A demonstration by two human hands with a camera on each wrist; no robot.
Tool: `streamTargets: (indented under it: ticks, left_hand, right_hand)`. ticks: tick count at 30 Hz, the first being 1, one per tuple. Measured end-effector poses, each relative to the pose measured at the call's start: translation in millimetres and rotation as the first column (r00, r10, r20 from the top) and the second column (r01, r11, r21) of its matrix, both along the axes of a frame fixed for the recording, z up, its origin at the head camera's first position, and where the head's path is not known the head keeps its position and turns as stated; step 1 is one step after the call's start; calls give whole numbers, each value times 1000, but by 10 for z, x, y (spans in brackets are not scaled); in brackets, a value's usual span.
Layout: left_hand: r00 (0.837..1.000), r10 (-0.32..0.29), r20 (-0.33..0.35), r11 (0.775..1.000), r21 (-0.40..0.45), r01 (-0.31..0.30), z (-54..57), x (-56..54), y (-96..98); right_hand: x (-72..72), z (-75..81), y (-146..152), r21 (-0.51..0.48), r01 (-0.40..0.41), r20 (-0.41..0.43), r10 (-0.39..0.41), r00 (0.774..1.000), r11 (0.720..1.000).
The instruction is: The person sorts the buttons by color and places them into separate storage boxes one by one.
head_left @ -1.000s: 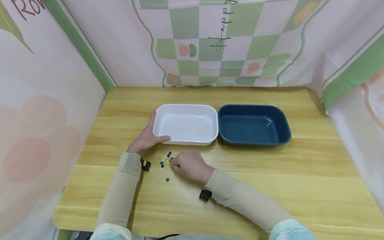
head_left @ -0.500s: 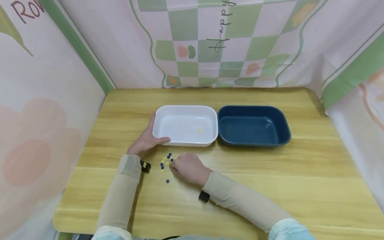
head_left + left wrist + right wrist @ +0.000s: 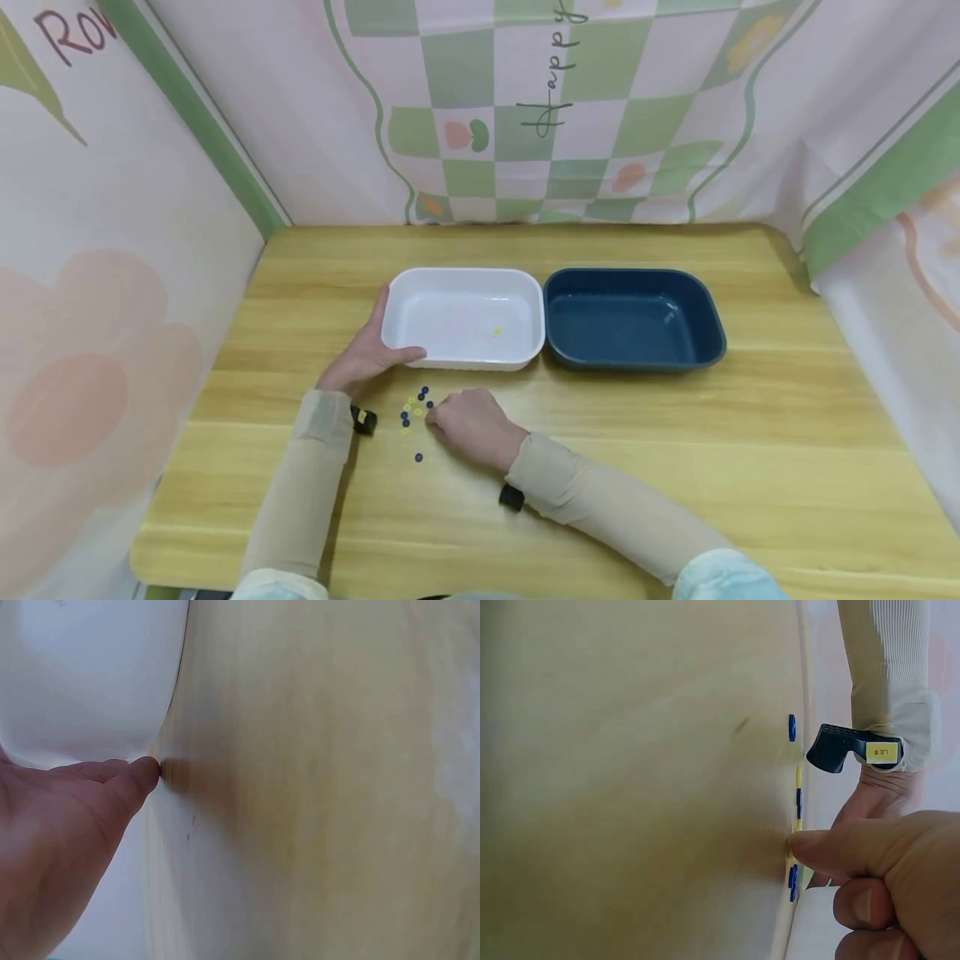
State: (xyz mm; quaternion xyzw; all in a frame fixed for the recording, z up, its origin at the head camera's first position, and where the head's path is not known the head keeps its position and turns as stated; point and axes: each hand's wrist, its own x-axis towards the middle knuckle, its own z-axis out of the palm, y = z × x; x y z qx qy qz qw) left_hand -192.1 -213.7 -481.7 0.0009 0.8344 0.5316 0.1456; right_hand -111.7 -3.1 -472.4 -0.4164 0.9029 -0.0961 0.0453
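Observation:
At the left end of a white plastic basin [image 3: 465, 360], my left hand [image 3: 360, 350] rests against the corner. Its thumb lies along the front rim and its fingers along the left side; in the left wrist view the fingers [image 3: 124, 776] look straight against the wall. One small yellow piece [image 3: 497, 332] lies inside the basin. In front of it, my right hand [image 3: 476, 425] pinches low at the table, other fingers curled. A bit of yellow, apparently a small ring [image 3: 791, 849], shows at the thumb tip. Several blue rings [image 3: 406, 423] and yellow rings [image 3: 417, 412] lie just left.
A dark blue basin [image 3: 716, 346] stands against the right side of the white one. Both are on a wooden table [image 3: 675, 467] bordered by patterned cloth [image 3: 525, 167] at the back and sides. One blue ring [image 3: 418, 457] lies apart, nearer the front.
The right hand stays by the rings, its pinching fingertips shifting only slightly; a pale yellow bit seen there earlier is now hidden in the head view. Left hand and basins keep their places.

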Motion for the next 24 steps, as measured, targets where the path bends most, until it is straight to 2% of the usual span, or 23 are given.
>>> streamTargets:
  ticks: [5, 6, 11, 12, 13, 18, 24]
  left_hand:
    - [1000, -10, 3, 1000, 3, 10, 0, 14, -5]
    - [1000, -12, 13, 1000, 3, 12, 56, 36, 8]
    - [1000, -8, 27, 1000, 1, 8, 52, 40, 7]
    - [1000, -5, 24, 1000, 1, 5, 46, 43, 8]
    - [1000, -2, 18, 1000, 3, 2, -10, 24, -5]
    - [1000, 4, 14, 1000, 11, -4, -10, 24, 0]
    - [1000, -12, -18, 1000, 23, 13, 2, 22, -9]
  right_hand:
    - [2, 14, 9, 7, -18, -54, 19, 998, 1000]
    - [1, 15, 12, 8, -24, -64, 24, 998, 1000]
    - [-14, 5, 15, -10, -39, -103, 38, 994, 999]
    - [-17, 3, 13, -9, -38, -107, 36, 994, 999]
    - [-19, 1, 12, -7, -36, -112, 35, 993, 999]
    - [-27, 8, 8, 28, -45, -98, 48, 994, 999]
    - [-34, 20, 5, 84, -97, -117, 106, 987, 992]
